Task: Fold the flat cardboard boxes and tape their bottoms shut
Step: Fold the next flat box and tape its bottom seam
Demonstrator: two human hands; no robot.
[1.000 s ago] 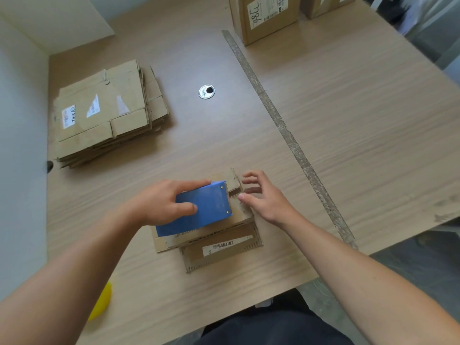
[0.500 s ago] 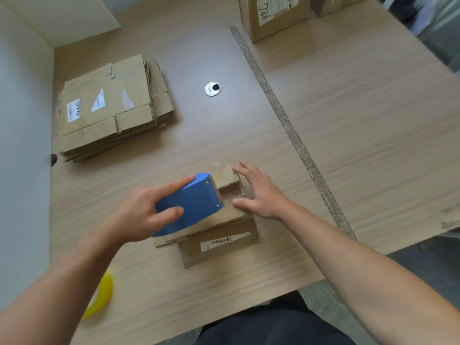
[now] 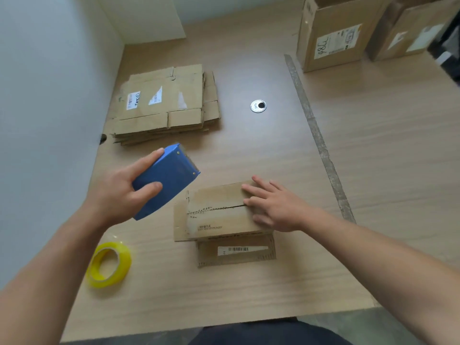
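Note:
A small folded cardboard box (image 3: 219, 215) stands bottom-up on the table near its front edge, with a tape strip along the seam of its flaps. My right hand (image 3: 273, 207) presses flat on the box's right end, fingers straight. My left hand (image 3: 124, 192) grips a blue tape dispenser (image 3: 166, 180), lifted off the box to its upper left, with the toothed blade pointing right. A stack of flat cardboard boxes (image 3: 164, 105) lies at the far left of the table.
A yellow tape roll (image 3: 108, 265) lies by the front left edge. Two upright boxes (image 3: 331, 36) (image 3: 408, 33) stand at the back right. A metal cable grommet (image 3: 258, 106) and a grey strip (image 3: 321, 145) mark the tabletop. A wall bounds the left side.
My left hand has lifted the blue dispenser off the box and moved it up and to the left. My right hand has gone flat on the box's right end.

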